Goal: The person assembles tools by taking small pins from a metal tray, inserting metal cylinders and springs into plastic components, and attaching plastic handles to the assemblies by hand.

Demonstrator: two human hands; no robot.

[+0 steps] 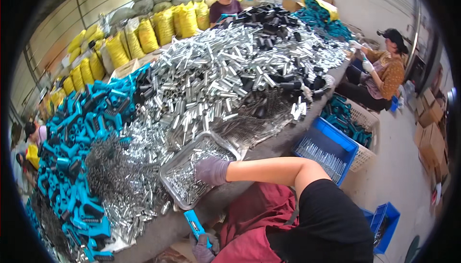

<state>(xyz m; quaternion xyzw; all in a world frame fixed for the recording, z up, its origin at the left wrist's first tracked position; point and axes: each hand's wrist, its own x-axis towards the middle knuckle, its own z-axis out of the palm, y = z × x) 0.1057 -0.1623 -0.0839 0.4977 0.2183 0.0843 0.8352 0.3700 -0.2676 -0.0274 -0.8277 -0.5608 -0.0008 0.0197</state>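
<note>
black sleeve and bare forearm of the right arm came nearest the camera, reaching over a red apron toward a clear plastic tray. the blue handle was just below the tray's near corner, held in the gloved left hand. the left fingers were wrapped around its lower end, so the upper part stood free. the gloved right hand reached down inside the tray, among small metal pieces; its fingertips were hidden — whether they pinched a piece or lay loose, i could not tell.

the handle looked like hard, hollow plastic: probably light, stiff and not very fragile, though its smooth shell might have slid a little against a glove. the lower end seemed the sensible place to hold it, with the palm around it and the upper end left open to view. the small pieces looked hard and slippery, better suited to a fingertip pinch.

the handle's long axis ran on a slant — its free end pointed up and to the person's left, toward the tray's near corner, and its held end sloped down and right, away from the tray. beyond the tray rose a heap of silver tubes; left of it spread a pile of blue casings.
</note>
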